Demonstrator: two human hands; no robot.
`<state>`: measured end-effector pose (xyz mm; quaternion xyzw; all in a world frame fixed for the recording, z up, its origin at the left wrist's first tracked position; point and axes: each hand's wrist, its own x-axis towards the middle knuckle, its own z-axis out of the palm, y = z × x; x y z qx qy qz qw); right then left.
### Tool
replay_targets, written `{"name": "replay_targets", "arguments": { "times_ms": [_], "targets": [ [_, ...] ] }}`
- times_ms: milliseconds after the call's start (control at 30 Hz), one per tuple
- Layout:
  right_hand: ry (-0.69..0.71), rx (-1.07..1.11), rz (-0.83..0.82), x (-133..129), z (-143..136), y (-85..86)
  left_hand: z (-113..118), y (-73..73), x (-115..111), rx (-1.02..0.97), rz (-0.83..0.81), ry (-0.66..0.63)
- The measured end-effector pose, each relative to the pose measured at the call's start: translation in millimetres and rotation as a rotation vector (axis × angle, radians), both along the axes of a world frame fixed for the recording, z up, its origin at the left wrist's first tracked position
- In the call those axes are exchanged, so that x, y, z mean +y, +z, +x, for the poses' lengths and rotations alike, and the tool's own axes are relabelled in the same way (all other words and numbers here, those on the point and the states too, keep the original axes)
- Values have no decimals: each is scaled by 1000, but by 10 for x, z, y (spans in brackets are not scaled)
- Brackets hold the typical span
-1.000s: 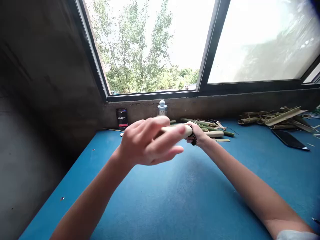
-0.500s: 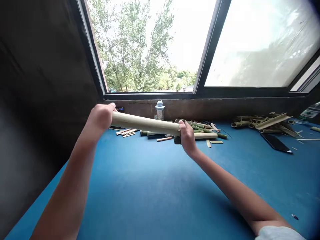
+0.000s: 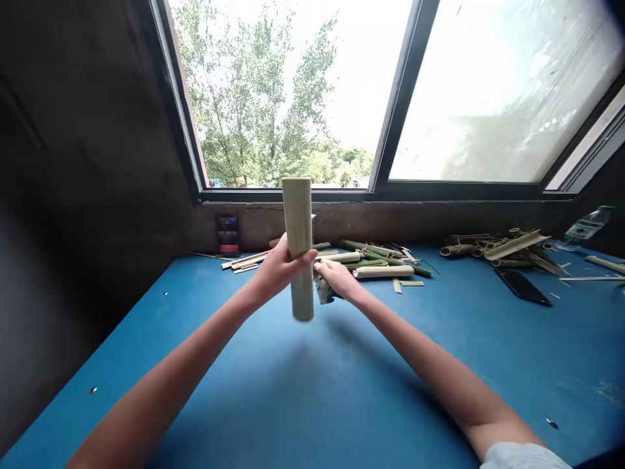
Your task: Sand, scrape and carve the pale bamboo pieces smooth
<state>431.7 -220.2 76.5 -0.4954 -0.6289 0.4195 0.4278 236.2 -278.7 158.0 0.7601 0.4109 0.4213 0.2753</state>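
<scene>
My left hand (image 3: 283, 266) is wrapped round a pale bamboo tube (image 3: 297, 215), which stands nearly upright in the air above the blue table. Its thumb lies across the near side of the tube. Close against the tube's right side is my right hand (image 3: 338, 277), its fingers closed on a crumpled grey sheet (image 3: 324, 291) with dark patches. The sheet hangs below the fingers. Whether it touches the tube I cannot tell, since the tube's edge and the fingers overlap there.
Split bamboo pieces (image 3: 383, 271) and thin wooden strips (image 3: 248, 262) lie along the wall under the window. Farther right are another bamboo pile (image 3: 517, 249), a black flat slab (image 3: 523, 286) and a clear plastic bottle (image 3: 588, 227). A lit phone (image 3: 228, 234) leans on the wall.
The bamboo tube has turned from lying crosswise to nearly upright. My left hand has moved right and down, and my right hand slightly left; the view has shifted a little.
</scene>
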Motion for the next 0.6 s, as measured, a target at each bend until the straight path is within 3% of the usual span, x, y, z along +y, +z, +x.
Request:
{"name": "replay_targets", "arguments": {
  "times_ms": [133, 233, 300, 433, 533, 600],
  "targets": [
    [-260, -103, 181, 114, 540, 246, -176, 68, -169, 421, -307, -21],
    [-335, -149, 322, 24, 802, 306, -229, -88, -380, 764, -397, 31],
    [-280, -191, 383, -95, 758, 195, -163, -271, -484, 903, -360, 92],
    [-69, -257, 429, -266, 290, -260, 82, -598, -493, 1035, -239, 107],
    [12, -262, 411, -287, 67, -525, 164, -701, -455, 1051, -226, 91],
    [50, -258, 371, -305, 135, -590, 108, -697, -518, 1061, -195, 89]
  ]
}}
